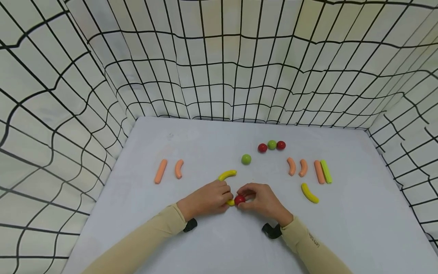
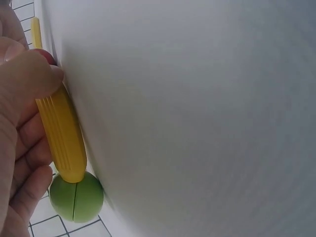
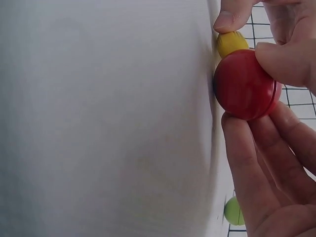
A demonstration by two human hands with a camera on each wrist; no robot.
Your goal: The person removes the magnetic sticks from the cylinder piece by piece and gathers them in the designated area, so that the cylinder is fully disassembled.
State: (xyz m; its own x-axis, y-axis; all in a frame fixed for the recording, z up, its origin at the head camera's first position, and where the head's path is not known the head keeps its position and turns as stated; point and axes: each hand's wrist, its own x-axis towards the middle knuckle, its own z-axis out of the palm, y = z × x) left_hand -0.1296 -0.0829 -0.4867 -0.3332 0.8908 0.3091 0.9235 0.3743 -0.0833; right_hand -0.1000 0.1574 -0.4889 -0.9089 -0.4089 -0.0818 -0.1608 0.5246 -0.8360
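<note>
Near the table's middle my left hand (image 1: 211,196) pinches a yellow curved stick (image 2: 63,133), its grooved side showing below the thumb in the left wrist view. Most of that stick is hidden by the hand in the head view. My right hand (image 1: 261,200) grips a glossy red ball (image 3: 243,85) between thumb and fingers, down at the table surface. The ball appears to touch the stick's right end (image 1: 231,203). Just beyond my left fingers lies a second yellow curved stick (image 1: 227,174). A green ball (image 1: 246,159) with a seam sits farther back.
Two red balls and a green ball (image 1: 272,144) form a row at the back. Peach sticks (image 1: 161,171) lie left; more peach pieces (image 1: 291,166), a green stick (image 1: 326,171) and a yellow curved stick (image 1: 309,193) lie right. Black netting (image 1: 222,76) over white walls encloses the table (image 1: 205,140).
</note>
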